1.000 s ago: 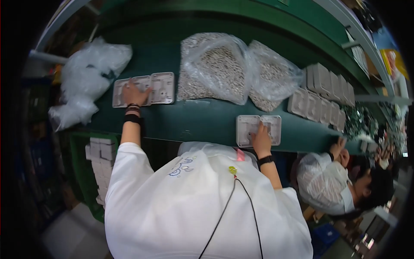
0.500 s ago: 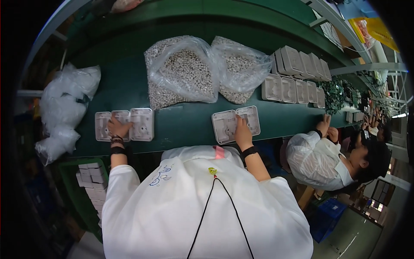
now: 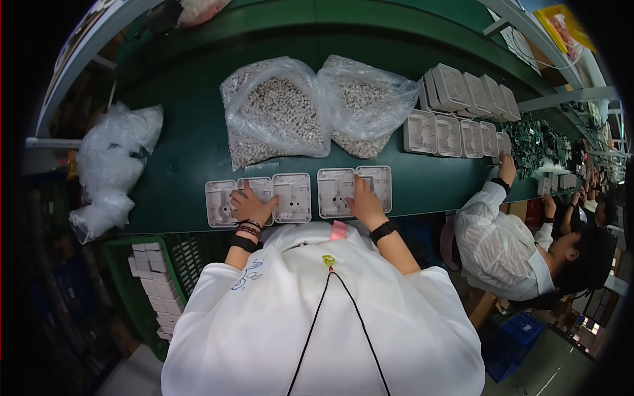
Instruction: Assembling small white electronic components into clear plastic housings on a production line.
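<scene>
Along the near edge of the green bench stands a row of white open plastic housings. My left hand lies with spread fingers over the middle one of three left housings. To the right, a small gap apart, two more housings stand side by side. My right hand rests over the join between these two, its fingers stretched out and partly hiding the right-hand housing. Behind the row sit two clear plastic bags full of small whitish parts.
Crumpled clear bags lie at the bench's left end. A green crate of white boxes stands below. At the right are stacked housings, dark green parts and a co-worker, whose hand touches a housing.
My left hand has slid the three left housings rightward, close to the right pair. The right pair has shifted slightly left and straightened. The co-worker's hand has reached to the housings.
</scene>
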Available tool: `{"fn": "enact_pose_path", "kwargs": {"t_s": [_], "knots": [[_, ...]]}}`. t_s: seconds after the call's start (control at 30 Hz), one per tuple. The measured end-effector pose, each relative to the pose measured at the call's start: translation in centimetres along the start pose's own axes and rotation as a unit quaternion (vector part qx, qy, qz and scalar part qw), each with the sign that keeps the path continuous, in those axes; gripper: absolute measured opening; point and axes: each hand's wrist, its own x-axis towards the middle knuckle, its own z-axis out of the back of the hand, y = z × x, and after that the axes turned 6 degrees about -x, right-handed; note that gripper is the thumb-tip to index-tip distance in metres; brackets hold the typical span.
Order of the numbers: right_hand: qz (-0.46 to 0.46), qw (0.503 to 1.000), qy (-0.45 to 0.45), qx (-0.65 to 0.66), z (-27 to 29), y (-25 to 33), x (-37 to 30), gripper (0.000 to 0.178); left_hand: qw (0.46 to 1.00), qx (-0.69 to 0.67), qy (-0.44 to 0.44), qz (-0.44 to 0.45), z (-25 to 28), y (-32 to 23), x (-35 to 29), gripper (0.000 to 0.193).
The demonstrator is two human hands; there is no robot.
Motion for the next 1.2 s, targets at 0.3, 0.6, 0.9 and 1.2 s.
{"fn": "enact_pose_path", "kwargs": {"t_s": [0.3, 0.6, 0.9, 1.2], "knots": [[0.031, 0.998, 0.045, 0.027, 0.5, -2.8, 0.0, 0.073, 0.998, -0.003, 0.049, -0.033, -0.1, -2.9, -0.5, 0.099], [-0.077, 0.996, 0.012, -0.035, 3.0, -6.8, -0.9, 0.084, 0.965, -0.116, 0.149, -0.181, -2.8, -5.5, 0.4, 0.087], [-0.222, 0.932, -0.270, -0.093, 3.4, -16.3, -0.1, 0.075, 0.848, -0.326, 0.345, -0.238, -5.9, -13.2, -0.7, 0.075], [-0.251, 0.920, -0.299, -0.044, 6.9, -22.6, 1.0, 0.034, 0.874, -0.149, 0.251, -0.389, -6.9, -17.1, -3.6, 0.047]]}}
